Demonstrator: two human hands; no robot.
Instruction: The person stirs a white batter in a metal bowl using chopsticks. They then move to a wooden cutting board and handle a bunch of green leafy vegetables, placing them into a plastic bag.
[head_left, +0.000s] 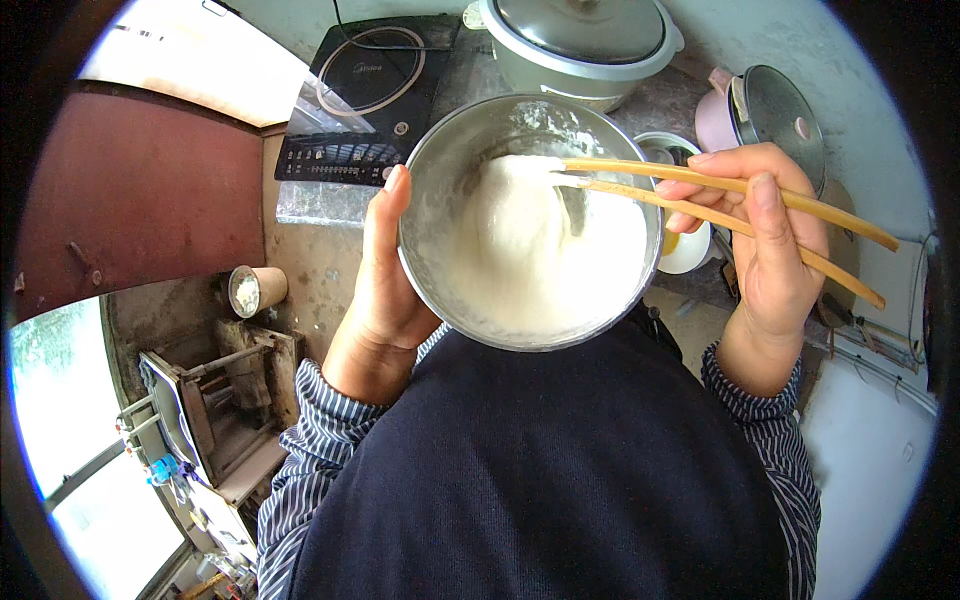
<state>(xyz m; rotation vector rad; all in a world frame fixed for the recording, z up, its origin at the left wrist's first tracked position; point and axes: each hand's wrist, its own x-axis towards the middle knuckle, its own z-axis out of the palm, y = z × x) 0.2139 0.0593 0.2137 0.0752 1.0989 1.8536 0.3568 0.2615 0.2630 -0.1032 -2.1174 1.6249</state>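
My left hand (390, 277) grips the left side of a stainless steel bowl (439, 161), thumb on the outer wall near the rim and the other fingers hidden beneath. Inside lies a thick, pale, sticky batter or wet dough (517, 225), with white smears on the far inner wall. A pair of wooden chopsticks (697, 176) is held in my right hand (780, 217), to the right of the bowl. Their tips reach over the rim and are coated with the white mixture, which hangs from them in a smooth, stretched mass.
Behind the bowl are a black induction cooktop (367, 90) with a cord and a large lidded cooker (585, 67). A pink pot (716, 112) with a dark lid stands at the back right. A white bowl (686, 251) holds something yellow. A tub (259, 291) sits at left near a wooden stool (225, 405).
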